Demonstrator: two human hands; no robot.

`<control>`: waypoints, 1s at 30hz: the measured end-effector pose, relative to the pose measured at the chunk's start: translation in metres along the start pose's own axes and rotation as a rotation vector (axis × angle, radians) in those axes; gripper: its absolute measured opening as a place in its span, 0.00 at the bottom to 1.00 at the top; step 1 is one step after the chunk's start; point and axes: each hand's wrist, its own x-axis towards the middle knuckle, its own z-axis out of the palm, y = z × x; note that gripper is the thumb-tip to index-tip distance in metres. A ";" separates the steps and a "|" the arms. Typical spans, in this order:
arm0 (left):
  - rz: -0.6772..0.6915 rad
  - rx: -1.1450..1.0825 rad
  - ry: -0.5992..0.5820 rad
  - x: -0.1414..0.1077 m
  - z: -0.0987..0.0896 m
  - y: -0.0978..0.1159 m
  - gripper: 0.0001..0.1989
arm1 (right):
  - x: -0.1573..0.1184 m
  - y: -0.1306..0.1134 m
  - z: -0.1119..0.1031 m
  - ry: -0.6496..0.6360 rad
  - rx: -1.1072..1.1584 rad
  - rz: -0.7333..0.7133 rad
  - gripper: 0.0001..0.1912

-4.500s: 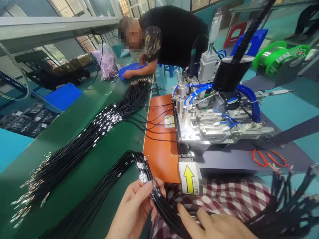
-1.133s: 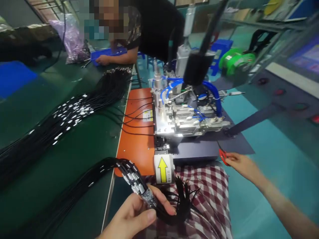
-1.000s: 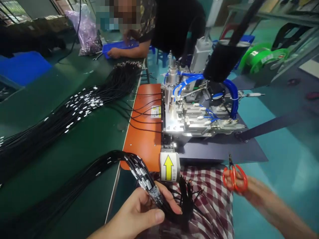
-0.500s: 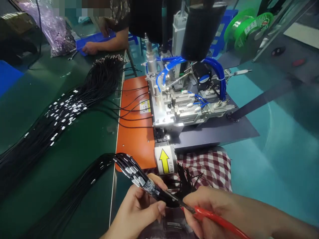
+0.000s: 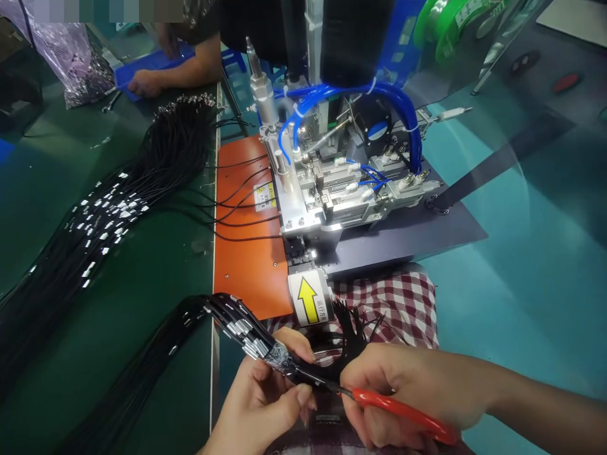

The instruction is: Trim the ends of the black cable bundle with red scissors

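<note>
Black wires (image 5: 190, 309) slant down to the right | our left hand (image 5: 270, 407) pinches them | our right hand (image 5: 403, 379) holds red scissors (image 5: 403, 408), blades pointing left at them

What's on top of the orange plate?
Orange plate: thin black cables running to the machine, a label, small screws. Its near-left corner is hidden behind the cable bundle; can't tell what's there.

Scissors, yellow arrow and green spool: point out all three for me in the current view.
Red-handled scissors (image 5: 397, 407): head view, on the red handle.
Yellow arrow (image 5: 308, 301): head view, on the arrow's shaft.
Green spool (image 5: 447, 43): head view, on its near flange.
</note>
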 end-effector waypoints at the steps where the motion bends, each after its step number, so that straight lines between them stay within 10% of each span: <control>1: -0.001 0.006 -0.006 0.000 0.000 0.000 0.11 | 0.001 0.000 0.001 0.004 -0.010 0.007 0.05; 30: 0.036 -0.020 -0.087 -0.003 -0.005 -0.008 0.09 | 0.012 -0.005 0.018 0.069 0.057 -0.025 0.06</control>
